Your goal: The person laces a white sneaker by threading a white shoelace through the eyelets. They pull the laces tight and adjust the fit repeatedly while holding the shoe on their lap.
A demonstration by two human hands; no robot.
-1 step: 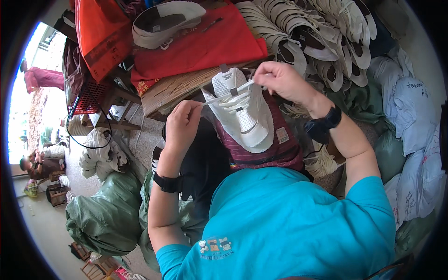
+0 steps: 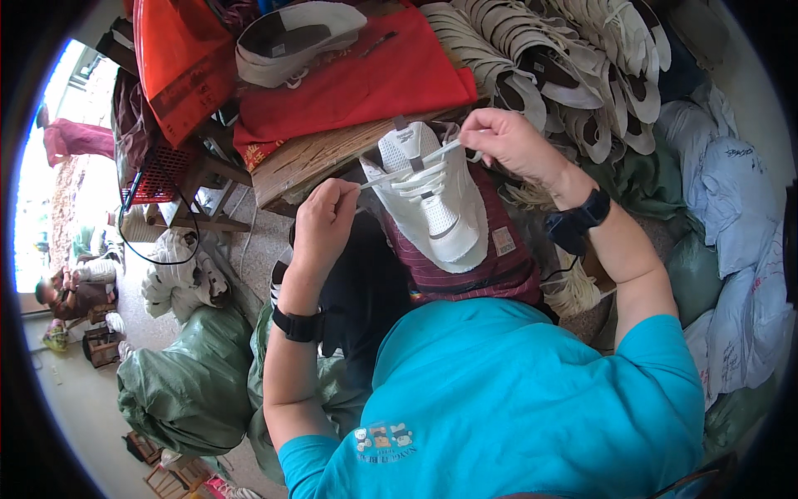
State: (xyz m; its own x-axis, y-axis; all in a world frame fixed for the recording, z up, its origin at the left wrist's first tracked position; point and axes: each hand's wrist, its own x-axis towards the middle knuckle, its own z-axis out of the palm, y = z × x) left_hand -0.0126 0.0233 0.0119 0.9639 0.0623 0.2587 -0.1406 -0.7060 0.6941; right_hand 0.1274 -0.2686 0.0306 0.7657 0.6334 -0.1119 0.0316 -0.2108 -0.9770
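A white shoe upper [image 2: 457, 229] lies across my lap on maroon striped cloth [image 2: 507, 274], its toe toward me and its tongue upright at the far end. White lacing crosses its front. My left hand [image 2: 326, 220] pinches one end of the white shoelace [image 2: 385, 179], out to the left of the upper. At the upper right, my right hand [image 2: 509, 145] grips the other end between thumb and fingers. Both lace ends are drawn taut outward from the eyelets.
Beyond the upper stands a wooden table [image 2: 303, 170] with red cloth [image 2: 366, 91] and another pale upper [image 2: 291, 41]. Stacked uppers [image 2: 557, 66] fill the far right. Green sacks [image 2: 187, 382] lie at left, pale sacks [image 2: 731, 200] at right. Another person [image 2: 66, 291] sits far left.
My right hand has shifted slightly to the right, pulling its lace end a little farther out. The left hand stays almost where it was.
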